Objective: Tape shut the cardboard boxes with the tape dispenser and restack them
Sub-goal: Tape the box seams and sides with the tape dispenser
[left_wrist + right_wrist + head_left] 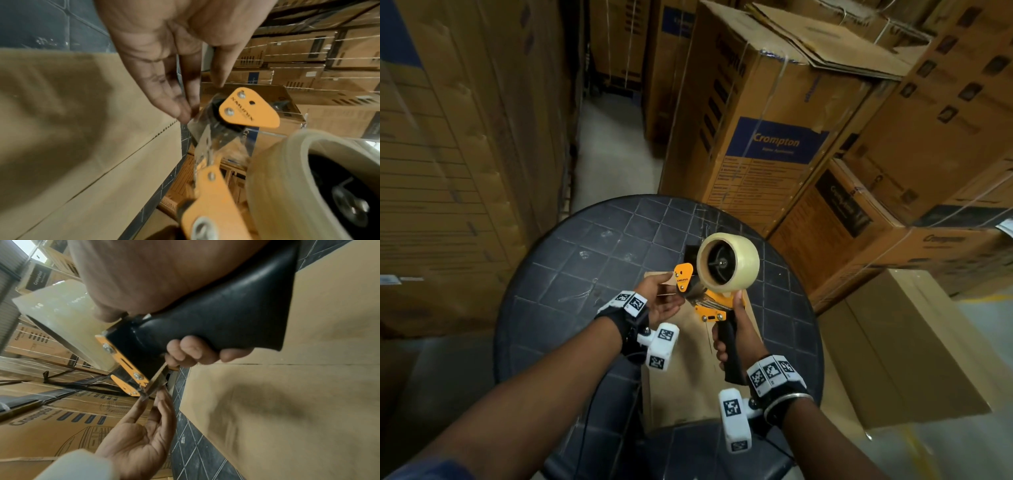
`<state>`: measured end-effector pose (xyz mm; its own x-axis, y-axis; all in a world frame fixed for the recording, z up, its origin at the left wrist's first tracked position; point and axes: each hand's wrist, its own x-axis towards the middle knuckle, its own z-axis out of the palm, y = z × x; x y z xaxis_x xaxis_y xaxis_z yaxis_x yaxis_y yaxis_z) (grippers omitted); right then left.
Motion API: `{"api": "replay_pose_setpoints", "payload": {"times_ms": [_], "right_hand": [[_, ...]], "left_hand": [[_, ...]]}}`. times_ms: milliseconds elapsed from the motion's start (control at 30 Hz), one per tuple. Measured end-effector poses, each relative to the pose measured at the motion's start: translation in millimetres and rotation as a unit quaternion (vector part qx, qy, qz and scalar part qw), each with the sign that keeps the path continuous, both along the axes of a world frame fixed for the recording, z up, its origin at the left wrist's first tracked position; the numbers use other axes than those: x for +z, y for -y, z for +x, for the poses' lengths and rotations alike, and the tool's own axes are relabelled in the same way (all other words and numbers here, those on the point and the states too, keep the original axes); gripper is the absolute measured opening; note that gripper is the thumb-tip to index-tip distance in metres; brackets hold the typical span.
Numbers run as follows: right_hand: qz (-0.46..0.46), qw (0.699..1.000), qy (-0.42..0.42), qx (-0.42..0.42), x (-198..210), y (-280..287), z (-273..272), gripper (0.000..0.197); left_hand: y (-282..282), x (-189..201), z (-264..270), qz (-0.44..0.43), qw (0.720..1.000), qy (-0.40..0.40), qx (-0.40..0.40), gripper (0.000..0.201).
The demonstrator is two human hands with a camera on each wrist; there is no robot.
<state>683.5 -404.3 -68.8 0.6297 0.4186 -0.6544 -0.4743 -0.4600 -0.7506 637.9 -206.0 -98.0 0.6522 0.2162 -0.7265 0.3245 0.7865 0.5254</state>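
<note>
Right hand (726, 342) clamped round tape dispenser (714, 310) handle. Left hand (659, 298) flat, fingers touching tape end (197, 128) at dispenser's 9 o'clock. Box (688, 377) seam untaped; restacking left.

- "Crompton" is being displayed in pale letters on the blue panel (777, 142) of the tall cardboard box (756, 85) at one o'clock in the head view.
- "Crompton" is being repeated on the black panel (846, 205) of the tilted box (876, 253) at three o'clock.
- A short brand word is being carried by the orange plate (684, 275) of the tape dispenser (717, 301) near the centre, but it is too small to be read with certainty.
- "Crompton" is being shown on the large box (41, 434) at eight o'clock in the right wrist view.
</note>
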Motion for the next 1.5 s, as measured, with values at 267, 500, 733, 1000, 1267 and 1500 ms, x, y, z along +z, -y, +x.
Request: {"api": "replay_pose_setpoints", "payload": {"times_ms": [267,500,733,1000,1267,1500], "right_hand": [[0.012,1.0,-0.021,-0.01,0.4,2.8,2.3,0.092],[0.033,0.998,-0.037,-0.026,-3.7,8.5,19.5,0.092],[0.034,0.997,-0.048,-0.044,-9.8,12.0,35.1,0.092],[0.044,0.995,-0.059,-0.063,-24.1,11.1,57.1,0.092],[0.032,0.995,-0.049,-0.083,-44.3,1.6,68.8,0.092],[0.034,0.993,-0.062,-0.096,-58.9,-5.4,66.9,0.095]], "left_hand": [[-10.6,7.9,15.8,-0.012,0.999,0.004,-0.045,0.016],[-8.8,5.3,39.9,0.023,0.996,-0.029,-0.081,0.021],[-13.8,6.2,62.9,0.029,0.99,-0.033,-0.132,0.028],[-14.7,-11.9,100.6,0.157,0.958,-0.07,-0.23,0.03],[-20.6,-34.8,151.7,0.474,0.818,-0.132,-0.299,0.012],[-44.7,-50.7,176.0,0.606,0.679,-0.171,-0.377,0.024]]}}
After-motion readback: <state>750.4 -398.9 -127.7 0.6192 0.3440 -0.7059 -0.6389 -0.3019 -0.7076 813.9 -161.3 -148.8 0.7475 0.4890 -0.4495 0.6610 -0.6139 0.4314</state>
